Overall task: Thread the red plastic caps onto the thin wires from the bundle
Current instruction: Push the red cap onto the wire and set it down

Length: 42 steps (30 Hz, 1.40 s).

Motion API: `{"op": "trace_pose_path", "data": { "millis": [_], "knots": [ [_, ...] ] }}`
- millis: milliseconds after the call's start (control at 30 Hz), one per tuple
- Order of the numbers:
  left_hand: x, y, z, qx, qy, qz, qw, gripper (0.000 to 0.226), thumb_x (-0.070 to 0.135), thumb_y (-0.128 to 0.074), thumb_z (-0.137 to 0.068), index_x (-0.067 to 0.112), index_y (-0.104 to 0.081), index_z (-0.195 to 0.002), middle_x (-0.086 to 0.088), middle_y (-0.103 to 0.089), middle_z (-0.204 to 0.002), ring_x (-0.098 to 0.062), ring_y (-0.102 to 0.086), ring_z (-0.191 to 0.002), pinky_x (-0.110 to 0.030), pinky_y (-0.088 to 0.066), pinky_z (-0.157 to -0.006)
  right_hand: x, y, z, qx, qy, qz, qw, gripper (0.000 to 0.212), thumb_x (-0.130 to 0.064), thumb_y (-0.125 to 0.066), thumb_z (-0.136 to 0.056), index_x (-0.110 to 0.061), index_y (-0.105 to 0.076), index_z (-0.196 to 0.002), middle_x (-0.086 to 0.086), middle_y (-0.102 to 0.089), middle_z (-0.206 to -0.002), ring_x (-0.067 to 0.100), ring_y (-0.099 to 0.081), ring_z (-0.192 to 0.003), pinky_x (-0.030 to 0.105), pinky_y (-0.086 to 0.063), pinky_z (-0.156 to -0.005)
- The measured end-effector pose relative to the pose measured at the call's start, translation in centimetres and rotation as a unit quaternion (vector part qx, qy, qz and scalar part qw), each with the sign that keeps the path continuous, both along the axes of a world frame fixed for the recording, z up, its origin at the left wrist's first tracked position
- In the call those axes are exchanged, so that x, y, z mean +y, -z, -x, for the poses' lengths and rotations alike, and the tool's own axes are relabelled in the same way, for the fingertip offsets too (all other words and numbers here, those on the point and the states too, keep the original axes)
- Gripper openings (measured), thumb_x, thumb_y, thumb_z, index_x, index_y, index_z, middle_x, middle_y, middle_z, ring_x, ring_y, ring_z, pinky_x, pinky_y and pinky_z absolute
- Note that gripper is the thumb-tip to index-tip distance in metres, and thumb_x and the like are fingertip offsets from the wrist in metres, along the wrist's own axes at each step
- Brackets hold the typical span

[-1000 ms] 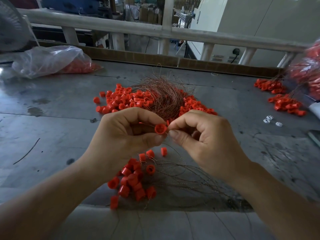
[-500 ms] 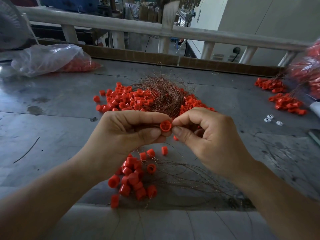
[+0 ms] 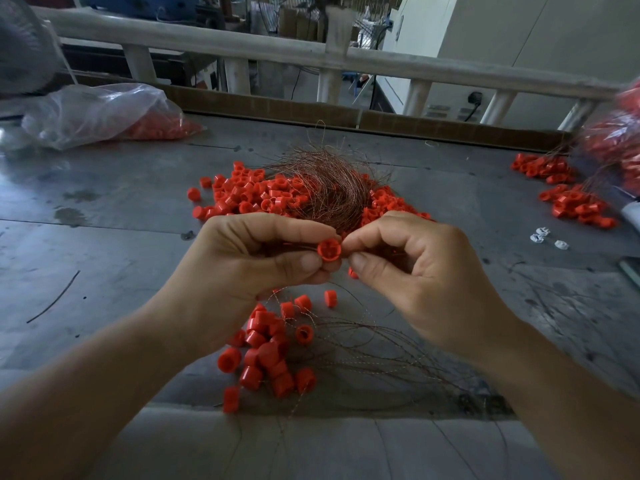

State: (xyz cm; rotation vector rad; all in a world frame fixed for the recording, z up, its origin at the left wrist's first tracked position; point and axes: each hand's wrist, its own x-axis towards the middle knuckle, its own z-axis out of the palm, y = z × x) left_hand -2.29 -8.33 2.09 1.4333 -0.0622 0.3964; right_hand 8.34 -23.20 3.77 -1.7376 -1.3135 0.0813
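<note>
My left hand (image 3: pixel 256 258) pinches a red plastic cap (image 3: pixel 329 250) between thumb and forefinger, its open end turned toward me. My right hand (image 3: pixel 412 271) meets it from the right, thumb and forefinger pinched at the cap's edge; the thin wire in that pinch is too fine to see. Behind the hands a bundle of thin copper-coloured wires (image 3: pixel 329 188) lies on a heap of loose red caps (image 3: pixel 252 195). Below the hands lies a cluster of caps on wires (image 3: pixel 270 355), with their wires (image 3: pixel 374 355) spreading to the right.
The grey metal table (image 3: pixel 114 244) carries a clear bag of red caps (image 3: pixel 104 114) at the far left, more caps on wires (image 3: pixel 568 199) and a red bag (image 3: pixel 620 147) at the far right, and small white parts (image 3: pixel 547 237). A stray wire (image 3: pixel 55 297) lies left. A pale railing (image 3: pixel 242 46) runs behind.
Both hands have lifted slightly and drawn together. The cap has shifted a little to the right, and the right fingertips now touch its edge.
</note>
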Motion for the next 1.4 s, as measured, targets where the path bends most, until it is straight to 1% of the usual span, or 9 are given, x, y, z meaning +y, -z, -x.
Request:
{"op": "trace_pose_path", "data": {
  "millis": [100, 267, 367, 500, 633, 700, 800, 933, 1400],
  "knots": [
    [-0.3, -0.2, 0.0, 0.0, -0.013, 0.042, 0.999, 0.025, 0.013, -0.071, -0.052, 0.017, -0.076, -0.076, -0.005, -0.073, -0.074, -0.014, -0.07, -0.07, -0.018, -0.054, -0.061, 0.1, -0.1, 0.0, 0.032, -0.011, -0.005, 0.999, 0.012, -0.017, -0.059, -0.076, -0.028, -0.063, -0.079, -0.014, -0.06, -0.069, 0.0, -0.059, -0.069, 0.011, -0.045, -0.062],
    [-0.5, -0.5, -0.1, 0.014, -0.017, 0.051, 0.998, 0.025, 0.01, -0.067, -0.051, 0.015, -0.076, -0.074, -0.005, -0.073, -0.073, -0.013, -0.07, -0.069, -0.017, -0.053, -0.059, 0.1, -0.2, -0.1, 0.135, -0.006, -0.026, 0.991, 0.016, -0.019, -0.064, -0.068, -0.027, -0.054, -0.078, -0.008, -0.06, -0.067, 0.014, -0.059, -0.062, 0.029, -0.053, -0.06],
    [-0.5, -0.5, 0.1, 0.011, -0.003, 0.052, 0.999, 0.023, 0.009, -0.066, -0.054, 0.014, -0.076, -0.075, -0.007, -0.073, -0.076, -0.014, -0.07, -0.07, -0.018, -0.054, -0.059, 0.1, -0.2, -0.1, 0.155, -0.014, -0.023, 0.987, 0.019, -0.017, -0.067, -0.068, -0.025, -0.052, -0.076, -0.009, -0.061, -0.065, 0.01, -0.058, -0.06, 0.023, -0.053, -0.056],
    [-0.3, -0.4, 0.1, 0.016, 0.017, 0.072, 0.997, 0.023, 0.007, -0.065, -0.056, 0.013, -0.075, -0.076, -0.007, -0.073, -0.076, -0.015, -0.07, -0.07, -0.019, -0.054, -0.058, 0.1, -0.4, -0.2, 0.209, -0.031, -0.026, 0.977, 0.025, -0.002, -0.07, -0.074, -0.02, -0.053, -0.075, -0.005, -0.061, -0.06, 0.003, -0.057, -0.053, 0.011, -0.041, -0.046],
    [-0.4, -0.4, 0.1, 0.026, 0.033, 0.089, 0.995, 0.027, 0.007, -0.065, -0.056, 0.013, -0.076, -0.08, -0.008, -0.073, -0.078, -0.014, -0.07, -0.07, -0.019, -0.054, -0.058, 0.0, -0.5, -0.5, 0.285, -0.065, -0.002, 0.956, 0.014, -0.009, -0.065, -0.065, -0.014, -0.056, -0.073, -0.001, -0.063, -0.059, 0.007, -0.06, -0.052, 0.015, -0.041, -0.043],
    [-0.5, -0.4, 0.1, 0.027, 0.035, 0.08, 0.996, 0.026, 0.007, -0.065, -0.057, 0.013, -0.076, -0.081, -0.007, -0.073, -0.078, -0.014, -0.07, -0.07, -0.019, -0.054, -0.059, 0.0, -0.6, -0.5, 0.312, -0.075, 0.002, 0.947, 0.02, -0.006, -0.07, -0.061, -0.012, -0.055, -0.073, 0.001, -0.063, -0.059, 0.009, -0.06, -0.051, 0.015, -0.041, -0.042],
    [-0.5, -0.4, 0.2, 0.027, 0.035, 0.076, 0.996, 0.025, 0.007, -0.066, -0.058, 0.013, -0.075, -0.08, -0.007, -0.073, -0.077, -0.014, -0.07, -0.071, -0.019, -0.054, -0.06, 0.0, -0.9, -0.3, 0.313, -0.066, -0.01, 0.947, 0.025, -0.007, -0.073, -0.058, -0.009, -0.053, -0.073, 0.002, -0.063, -0.058, 0.009, -0.059, -0.049, 0.016, -0.04, -0.041],
    [-0.6, -0.4, 0.1, 0.028, 0.024, 0.076, 0.996, 0.025, 0.007, -0.066, -0.056, 0.012, -0.075, -0.079, -0.007, -0.073, -0.078, -0.015, -0.07, -0.071, -0.019, -0.054, -0.06, 0.1, -0.9, -0.2, 0.285, -0.046, -0.027, 0.957, 0.025, 0.009, -0.068, -0.068, -0.011, -0.051, -0.07, 0.001, -0.062, -0.056, 0.007, -0.056, -0.047, 0.014, -0.038, -0.039],
    [-0.5, -0.7, 0.1, 0.041, 0.014, 0.092, 0.995, 0.028, 0.006, -0.066, -0.053, 0.008, -0.075, -0.079, -0.009, -0.073, -0.078, -0.015, -0.07, -0.069, -0.018, -0.054, -0.058, 0.0, -1.2, -0.1, 0.281, -0.022, -0.049, 0.958, 0.028, 0.007, -0.07, -0.067, -0.014, -0.051, -0.066, -0.003, -0.058, -0.055, 0.001, -0.051, -0.045, 0.009, -0.037, -0.041]
  ]
}}
